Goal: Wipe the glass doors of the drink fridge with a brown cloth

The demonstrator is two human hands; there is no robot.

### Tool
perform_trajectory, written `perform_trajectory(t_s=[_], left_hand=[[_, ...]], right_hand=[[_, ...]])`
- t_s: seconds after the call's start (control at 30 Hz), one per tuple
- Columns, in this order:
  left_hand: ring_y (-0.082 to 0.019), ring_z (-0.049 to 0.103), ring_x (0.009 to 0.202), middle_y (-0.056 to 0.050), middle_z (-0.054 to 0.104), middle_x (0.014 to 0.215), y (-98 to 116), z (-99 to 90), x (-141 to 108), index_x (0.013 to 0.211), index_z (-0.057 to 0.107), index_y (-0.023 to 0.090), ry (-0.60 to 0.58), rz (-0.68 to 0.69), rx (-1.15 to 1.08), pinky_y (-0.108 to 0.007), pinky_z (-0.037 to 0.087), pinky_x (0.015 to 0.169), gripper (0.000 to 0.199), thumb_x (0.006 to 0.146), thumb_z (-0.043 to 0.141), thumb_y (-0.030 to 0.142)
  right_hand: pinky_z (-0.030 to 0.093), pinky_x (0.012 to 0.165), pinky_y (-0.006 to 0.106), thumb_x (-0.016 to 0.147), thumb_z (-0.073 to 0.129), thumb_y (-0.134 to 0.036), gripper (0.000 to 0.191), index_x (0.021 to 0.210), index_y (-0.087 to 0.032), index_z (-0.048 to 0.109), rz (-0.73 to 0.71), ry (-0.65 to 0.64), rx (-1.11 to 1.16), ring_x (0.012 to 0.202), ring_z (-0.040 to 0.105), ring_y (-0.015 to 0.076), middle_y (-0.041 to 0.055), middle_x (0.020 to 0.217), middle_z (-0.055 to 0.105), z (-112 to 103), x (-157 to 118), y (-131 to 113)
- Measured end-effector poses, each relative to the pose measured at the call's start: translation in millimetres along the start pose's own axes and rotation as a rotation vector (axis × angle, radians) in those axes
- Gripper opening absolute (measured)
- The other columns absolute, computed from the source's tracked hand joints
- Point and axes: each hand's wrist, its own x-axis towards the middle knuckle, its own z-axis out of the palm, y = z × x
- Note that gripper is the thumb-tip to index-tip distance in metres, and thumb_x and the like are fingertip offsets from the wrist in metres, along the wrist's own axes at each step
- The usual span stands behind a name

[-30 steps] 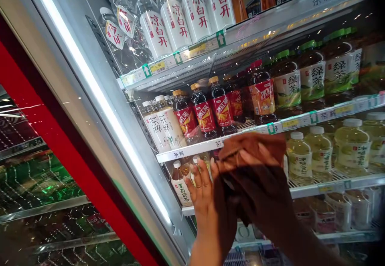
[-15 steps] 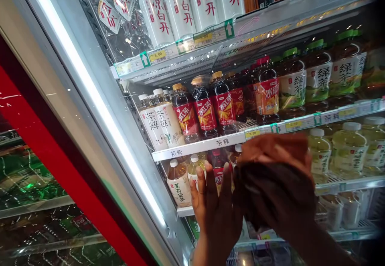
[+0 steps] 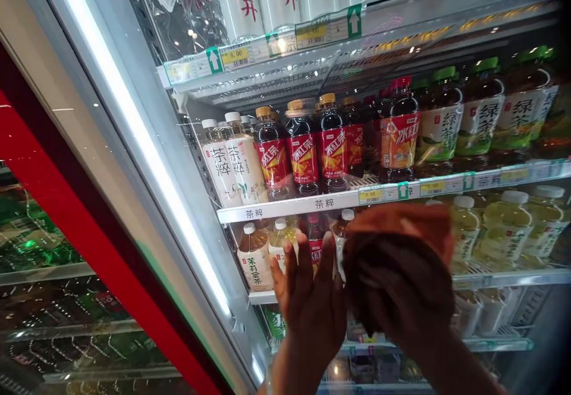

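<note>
A dark brown cloth [image 3: 368, 270] is bunched under my right hand [image 3: 413, 294], whose fingers are wrapped over it at the glass door. Just above, a lighter reddish-brown shape, seemingly the cloth's reflection, shows blurred in the glass. To the left, my left hand [image 3: 312, 300] has its fingers spread and upright, the palm facing the glass; whether it touches the pane I cannot tell. Behind the glass door [image 3: 276, 94], near my left fingertips, stand a jasmine tea bottle [image 3: 255, 261] and a red-labelled bottle [image 3: 314, 243].
Drink bottles line the cooler's shelves, including red-labelled iced tea [image 3: 303, 154] and green-capped tea [image 3: 482, 112]. A bright light strip [image 3: 134, 139] runs down the left side. Beyond it are a red frame [image 3: 89, 222] and a second cooler with green bottles [image 3: 31, 228].
The view has shifted slightly, so the upper shelf sits higher in the picture. Both hands appear a little further left, the right still holding the cloth and the left still spread.
</note>
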Motion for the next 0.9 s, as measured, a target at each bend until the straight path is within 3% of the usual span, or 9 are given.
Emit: perform_trajectory(t_s=[0.07, 0.1, 0.2, 0.3, 0.43, 0.57, 0.67, 0.77, 0.9], left_hand=[[-0.024, 0.009, 0.17, -0.006, 0.021, 0.18, 13, 4.1, 2, 0.17, 0.028, 0.018, -0.002, 0.028, -0.062, -0.048, 0.002, 0.14, 0.072, 0.101, 0.048, 0.008], [-0.023, 0.012, 0.17, -0.005, 0.029, 0.178, 20, 7.0, 3, 0.169, 0.029, 0.017, -0.013, 0.061, -0.084, -0.048, 0.0, 0.14, 0.07, 0.102, 0.048, 0.009], [-0.02, 0.019, 0.168, -0.006, 0.046, 0.169, 40, 15.9, 7, 0.167, 0.035, 0.018, -0.027, 0.098, -0.118, -0.047, -0.005, 0.139, 0.067, 0.102, 0.05, 0.013], [-0.022, 0.018, 0.168, -0.009, 0.045, 0.17, 50, 21.6, 3, 0.169, 0.031, 0.014, -0.015, 0.047, -0.146, -0.046, -0.002, 0.14, 0.07, 0.1, 0.047, 0.012], [-0.02, 0.019, 0.168, -0.009, 0.047, 0.168, 54, 27.8, -11, 0.169, 0.028, 0.012, -0.016, 0.071, -0.15, -0.041, 0.008, 0.14, 0.074, 0.098, 0.046, 0.009], [-0.017, 0.025, 0.166, -0.006, 0.055, 0.163, 72, 39.1, -16, 0.166, 0.039, 0.02, 0.019, 0.031, -0.157, -0.043, 0.003, 0.14, 0.069, 0.099, 0.049, 0.008], [-0.019, 0.025, 0.167, -0.007, 0.05, 0.166, 89, 46.8, -12, 0.167, 0.038, 0.021, 0.015, -0.04, -0.155, -0.044, -0.001, 0.14, 0.069, 0.1, 0.049, 0.008], [-0.022, 0.016, 0.168, -0.011, 0.039, 0.173, 97, 50.7, -10, 0.17, 0.028, 0.015, -0.069, -0.03, -0.118, -0.043, 0.009, 0.14, 0.072, 0.101, 0.047, 0.01], [-0.026, 0.01, 0.169, -0.013, 0.032, 0.175, 96, 54.6, -11, 0.171, 0.023, 0.013, -0.059, -0.006, -0.032, -0.053, -0.002, 0.139, 0.073, 0.101, 0.044, 0.009]], right_hand=[[0.056, 0.116, 0.04, 0.093, 0.069, -0.021, 0.031, 0.12, -0.034, 0.075, -0.064, -0.033, 0.017, 0.135, 0.065, 0.0219, -0.0015, 0.127, 0.075, -5, -25, 6], [0.057, 0.115, 0.04, 0.095, 0.067, -0.021, 0.032, 0.124, -0.034, 0.074, -0.065, -0.029, 0.012, 0.133, 0.066, 0.022, -0.0005, 0.127, 0.075, -9, -32, 11], [0.048, 0.125, 0.058, 0.095, 0.065, -0.022, 0.036, 0.128, -0.033, 0.073, 0.021, -0.016, -0.037, 0.134, 0.066, 0.0286, 0.003, 0.137, 0.071, -23, -26, 26], [0.042, 0.127, 0.066, 0.094, 0.067, -0.023, 0.026, 0.117, -0.029, 0.077, 0.019, 0.014, -0.069, 0.137, 0.063, 0.0334, 0.0057, 0.134, 0.071, -25, -4, 25], [0.053, 0.12, 0.048, 0.095, 0.065, -0.019, 0.022, 0.112, -0.027, 0.076, -0.068, -0.031, -0.026, 0.134, 0.064, 0.0258, 0.0047, 0.126, 0.073, -29, -18, 22], [0.059, 0.11, 0.038, 0.093, 0.069, -0.018, 0.02, 0.108, -0.028, 0.077, -0.101, -0.094, -0.029, 0.129, 0.067, 0.0225, 0.0025, 0.121, 0.074, -57, -49, 54], [0.053, 0.118, 0.046, 0.089, 0.072, -0.016, 0.024, 0.109, -0.028, 0.078, -0.026, -0.035, -0.062, 0.13, 0.066, 0.0263, 0.0042, 0.132, 0.07, -70, -35, 74], [0.047, 0.124, 0.051, 0.09, 0.072, -0.014, 0.029, 0.115, -0.027, 0.076, 0.015, 0.025, -0.069, 0.133, 0.063, 0.0274, 0.0062, 0.133, 0.068, -65, -10, 69], [0.053, 0.118, 0.04, 0.093, 0.067, -0.011, 0.026, 0.112, -0.027, 0.076, -0.081, -0.027, -0.004, 0.137, 0.061, 0.0234, 0.0039, 0.122, 0.073, -60, -20, 57]])
